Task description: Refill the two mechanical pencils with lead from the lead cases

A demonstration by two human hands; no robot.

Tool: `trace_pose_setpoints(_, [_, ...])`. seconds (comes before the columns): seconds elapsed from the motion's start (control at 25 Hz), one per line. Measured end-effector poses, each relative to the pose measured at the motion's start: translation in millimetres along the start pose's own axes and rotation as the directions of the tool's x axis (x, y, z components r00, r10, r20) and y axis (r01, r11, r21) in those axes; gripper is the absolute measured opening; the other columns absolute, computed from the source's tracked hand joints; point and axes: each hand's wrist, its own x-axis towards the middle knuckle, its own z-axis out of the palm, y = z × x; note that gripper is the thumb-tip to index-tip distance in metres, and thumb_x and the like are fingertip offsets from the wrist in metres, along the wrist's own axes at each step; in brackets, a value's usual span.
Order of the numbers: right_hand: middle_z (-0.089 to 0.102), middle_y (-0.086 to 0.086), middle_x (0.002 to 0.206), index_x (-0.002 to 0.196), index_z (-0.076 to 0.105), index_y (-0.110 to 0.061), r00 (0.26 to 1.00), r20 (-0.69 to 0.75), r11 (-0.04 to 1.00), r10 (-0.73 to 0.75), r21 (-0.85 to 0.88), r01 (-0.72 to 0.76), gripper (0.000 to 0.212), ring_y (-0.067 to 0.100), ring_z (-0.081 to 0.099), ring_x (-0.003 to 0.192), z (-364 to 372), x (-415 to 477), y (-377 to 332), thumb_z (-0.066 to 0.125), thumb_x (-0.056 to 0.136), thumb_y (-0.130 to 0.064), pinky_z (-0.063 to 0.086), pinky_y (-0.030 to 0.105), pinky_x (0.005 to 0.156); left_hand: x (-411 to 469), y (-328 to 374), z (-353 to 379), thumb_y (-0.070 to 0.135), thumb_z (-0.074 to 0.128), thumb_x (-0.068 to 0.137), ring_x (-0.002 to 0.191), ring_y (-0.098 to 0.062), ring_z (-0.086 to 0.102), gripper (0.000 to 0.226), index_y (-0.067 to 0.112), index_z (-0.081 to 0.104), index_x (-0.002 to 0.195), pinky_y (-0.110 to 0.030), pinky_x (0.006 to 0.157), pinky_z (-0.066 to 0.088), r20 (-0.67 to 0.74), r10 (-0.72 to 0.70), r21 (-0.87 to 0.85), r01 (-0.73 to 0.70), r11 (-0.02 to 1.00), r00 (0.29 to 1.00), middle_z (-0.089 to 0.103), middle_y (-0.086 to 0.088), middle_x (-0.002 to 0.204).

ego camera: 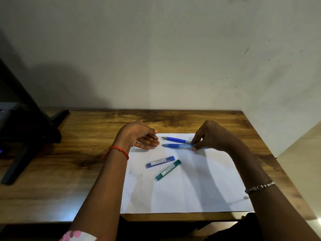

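Observation:
Two blue mechanical pencils lie side by side on a white sheet of paper (191,188), tips pointing left. The far pencil (176,140) rests on the paper. The near pencil (177,146) is pinched at its right end by the fingers of my right hand (211,136). My left hand (139,136) hovers just left of the pencil tips, fingers spread, holding nothing. Nearer me lie a blue-purple lead case (160,162) and a green lead case (168,170), both flat on the paper and apart from both hands.
The paper lies on a wooden table (69,171) that ends at a pale wall behind. A black stand (26,136) occupies the table's left side. The table's right edge drops off near my right forearm.

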Motion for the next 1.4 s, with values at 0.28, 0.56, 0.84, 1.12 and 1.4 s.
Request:
trace_pose_setpoints(0.28, [0.068, 0.005, 0.093, 0.096, 0.075, -0.011, 0.999, -0.031, 0.996, 0.024, -0.087, -0.027, 0.026, 0.008, 0.046, 0.067, 5.6, 3.4, -2.1, 0.078, 0.071, -0.018, 0.035, 0.015, 0.055, 2.0, -0.6, -0.7, 0.021, 0.056, 0.091, 0.051, -0.012, 0.067, 0.024, 0.002, 0.067, 0.081, -0.023, 0.053, 0.055, -0.014, 0.003, 0.022, -0.003, 1.000, 1.000, 0.070, -0.004, 0.055])
trace_pose_setpoints(0.56, [0.068, 0.005, 0.090, 0.093, 0.075, -0.009, 0.999, -0.046, 0.994, 0.029, -0.101, -0.034, 0.026, 0.015, 0.053, 0.080, 8.7, 4.8, -2.9, 0.080, 0.069, -0.018, 0.042, 0.025, 0.063, 3.4, -1.0, 0.2, 0.021, 0.056, 0.091, 0.053, -0.012, 0.067, 0.024, 0.002, 0.068, 0.080, -0.024, 0.055, 0.055, -0.019, 0.011, 0.036, -0.010, 0.999, 1.000, 0.070, -0.004, 0.056])
trace_pose_setpoints(0.84, [0.070, 0.007, 0.091, 0.091, 0.076, -0.009, 0.999, -0.053, 0.994, 0.004, -0.105, -0.010, 0.023, 0.014, 0.052, 0.080, 10.8, 5.9, -3.3, 0.079, 0.070, -0.017, 0.049, 0.035, 0.073, 2.9, -0.9, 2.1, 0.020, 0.056, 0.091, 0.058, -0.013, 0.068, 0.024, 0.002, 0.068, 0.081, -0.026, 0.061, 0.055, -0.031, 0.013, 0.041, -0.012, 0.999, 0.999, 0.071, -0.006, 0.061])
trace_pose_setpoints(1.12, [0.068, 0.006, 0.090, 0.096, 0.075, -0.010, 0.998, -0.042, 0.994, -0.056, -0.098, 0.052, 0.023, 0.006, 0.047, 0.067, 7.9, 6.4, 1.3, 0.076, 0.073, -0.016, 0.040, 0.020, 0.060, 2.1, -0.5, 1.9, 0.020, 0.056, 0.091, 0.060, -0.014, 0.068, 0.023, 0.002, 0.068, 0.081, -0.025, 0.059, 0.055, -0.033, 0.023, 0.044, -0.022, 0.999, 0.999, 0.071, -0.006, 0.064])
trace_pose_setpoints(1.4, [0.064, 0.002, 0.079, 0.092, 0.076, -0.010, 0.994, -0.068, 0.996, -0.080, -0.047, 0.077, 0.018, 0.007, 0.050, 0.068, 6.3, 5.7, 4.2, 0.075, 0.075, -0.016, 0.048, 0.033, 0.072, 2.1, 0.2, 1.5, 0.019, 0.057, 0.090, 0.059, -0.014, 0.067, 0.021, 0.002, 0.068, 0.083, -0.024, 0.059, 0.055, -0.027, 0.055, 0.044, -0.054, 0.998, 0.998, 0.070, -0.006, 0.066])
